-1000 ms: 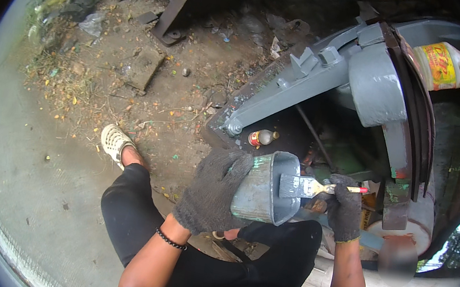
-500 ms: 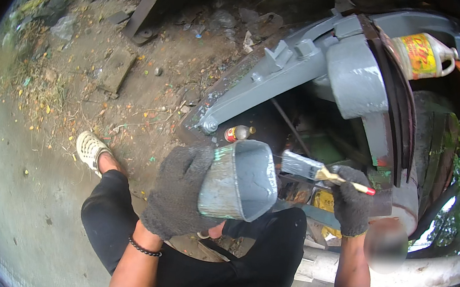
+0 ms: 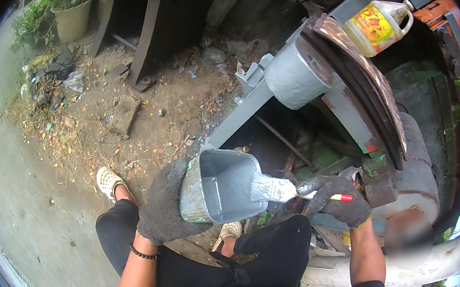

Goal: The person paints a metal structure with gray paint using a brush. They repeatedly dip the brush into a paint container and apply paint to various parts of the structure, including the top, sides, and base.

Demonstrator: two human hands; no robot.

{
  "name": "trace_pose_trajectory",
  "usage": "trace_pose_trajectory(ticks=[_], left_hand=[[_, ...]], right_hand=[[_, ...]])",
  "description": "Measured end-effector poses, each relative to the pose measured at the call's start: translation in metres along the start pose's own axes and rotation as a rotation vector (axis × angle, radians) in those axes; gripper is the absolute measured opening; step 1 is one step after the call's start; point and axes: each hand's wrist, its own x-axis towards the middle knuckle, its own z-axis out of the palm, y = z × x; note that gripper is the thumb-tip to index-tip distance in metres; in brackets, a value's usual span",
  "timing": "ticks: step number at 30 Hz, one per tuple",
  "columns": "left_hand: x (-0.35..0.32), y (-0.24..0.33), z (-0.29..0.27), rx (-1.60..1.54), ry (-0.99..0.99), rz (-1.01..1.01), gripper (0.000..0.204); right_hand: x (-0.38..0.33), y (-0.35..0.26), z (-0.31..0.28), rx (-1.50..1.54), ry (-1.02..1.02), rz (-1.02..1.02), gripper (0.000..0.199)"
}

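Note:
In a dark knitted glove, my left hand point(image 3: 166, 205) is closed round the side of a paint container point(image 3: 195, 188), a squarish tub smeared with grey. Its mouth tilts toward me and to the right, with wet grey paint inside. My right hand point(image 3: 338, 201), gloved alike, grips a paintbrush point(image 3: 282, 190) by its pale, red-tipped handle. The grey-coated bristles lie over the tub's right rim, reaching into its mouth. Behind the tub rises a grey-painted metal frame point(image 3: 242, 113) with a thick grey cylinder point(image 3: 297, 77).
A plastic jug point(image 3: 376, 28) with a yellow label rests atop the machine at the upper right. Dark curved plates point(image 3: 359, 91) stick out beside the cylinder. A white pipe point(image 3: 399, 270) runs at the lower right. Dark metal legs point(image 3: 148, 40) and a potted plant point(image 3: 72, 18) stand far left.
The brush has moved left and its bristles now overlap the tub's mouth. The tub has shifted slightly left and down in view, its opening turned more toward me. The whole view has swung.

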Motion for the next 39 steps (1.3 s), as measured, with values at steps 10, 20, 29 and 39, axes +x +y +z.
trace_pose_trajectory(ticks=[10,20,29,39], left_hand=[[0.010,-0.020,-0.008,-0.218,0.238,-0.156,0.131],[0.057,-0.134,0.011,0.136,0.687,-0.322,0.122],[0.074,-0.166,-0.003,0.170,0.505,-0.331,0.124],[0.072,-0.144,0.006,0.088,0.502,-0.304,0.127]], right_hand=[[-0.030,0.015,-0.036,-0.224,0.404,-0.232,0.015],[0.007,-0.011,-0.018,0.037,0.736,-0.210,0.039],[0.014,-0.040,0.007,0.612,0.655,-0.209,0.033],[-0.029,0.013,0.012,0.214,0.882,-0.106,0.029]])
